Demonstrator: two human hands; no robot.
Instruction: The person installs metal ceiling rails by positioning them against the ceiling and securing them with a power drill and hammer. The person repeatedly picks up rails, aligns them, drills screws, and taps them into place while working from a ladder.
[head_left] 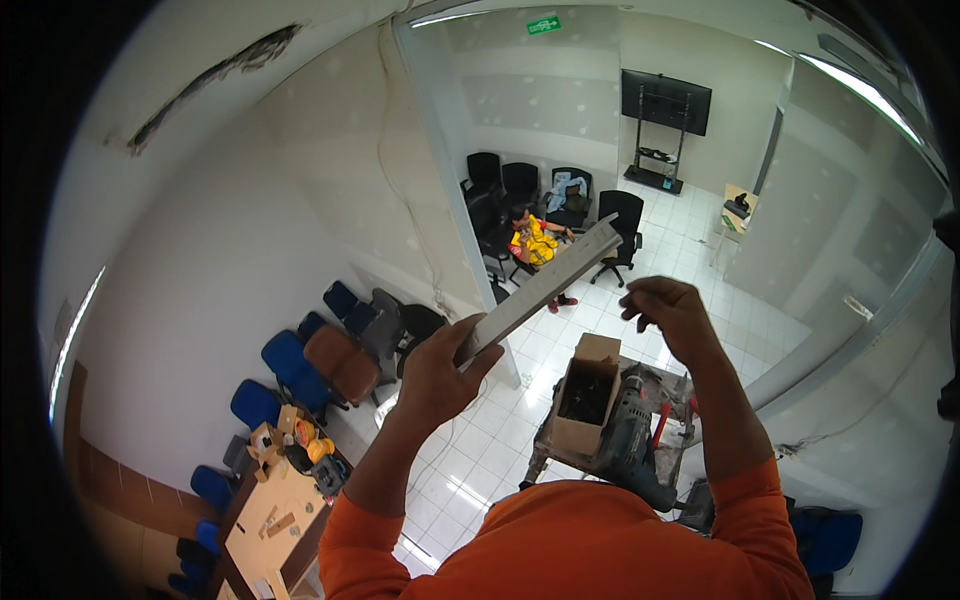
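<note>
My left hand (440, 370) grips the lower end of a long grey metal channel (540, 285), which tilts up toward the upper right. My right hand (665, 315) is raised right of the channel, apart from it, with fingers loosely bent and apart and nothing visible in them. Below, on a worn platform (670, 365), stand an open cardboard box (580, 435) of small dark pieces, a power drill (630, 440) and a red-handled tool (661, 424).
A person (540, 240) in a yellow vest sits among black chairs (620, 215) below. Blue and brown chairs (335, 365) line the left wall. A table (275, 530) with assorted items stands lower left. A screen on a stand (665, 100) and partition walls (810, 190) are farther back.
</note>
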